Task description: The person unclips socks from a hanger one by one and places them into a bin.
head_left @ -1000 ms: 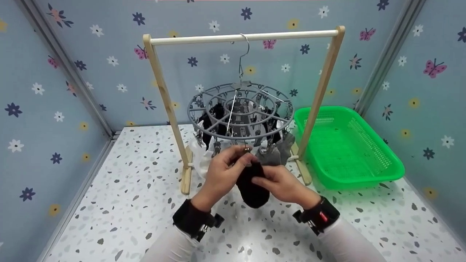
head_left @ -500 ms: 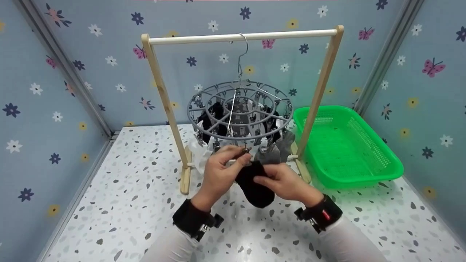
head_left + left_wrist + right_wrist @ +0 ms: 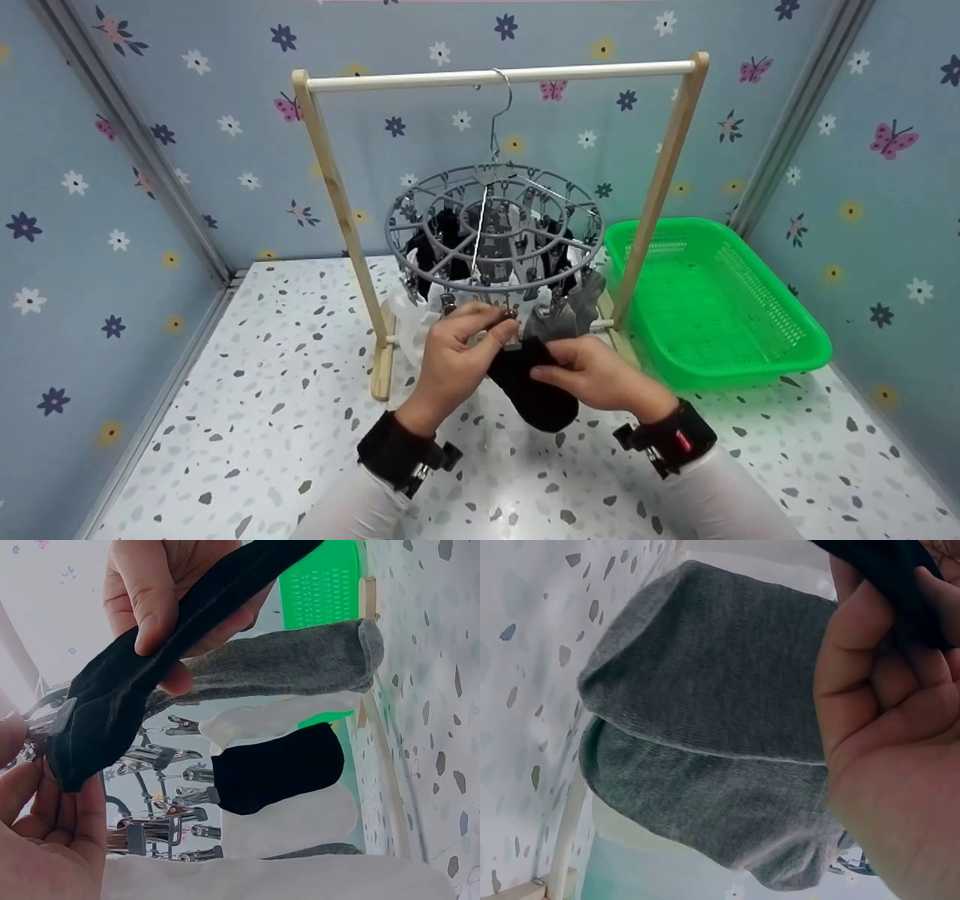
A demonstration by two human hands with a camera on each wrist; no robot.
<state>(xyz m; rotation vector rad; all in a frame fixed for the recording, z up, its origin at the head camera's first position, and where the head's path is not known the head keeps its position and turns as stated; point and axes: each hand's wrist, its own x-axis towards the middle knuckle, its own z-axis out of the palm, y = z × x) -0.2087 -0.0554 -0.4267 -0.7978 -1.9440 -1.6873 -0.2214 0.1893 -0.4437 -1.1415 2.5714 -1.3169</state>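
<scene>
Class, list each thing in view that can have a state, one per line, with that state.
Black sock: held by the right hand
Metal clip: pinched by the left hand; closure unclear
Grey socks: hanging
Round hanger: hooked over the white rail
Wooden rack: standing
Green basket: upright

- Legible text, brands, numbers or signs: none in the head view or in either wrist view.
- Red tag, on the black strap about the right wrist, head view: faint pale marks, too small and blurred to be read as letters or numerals.
</scene>
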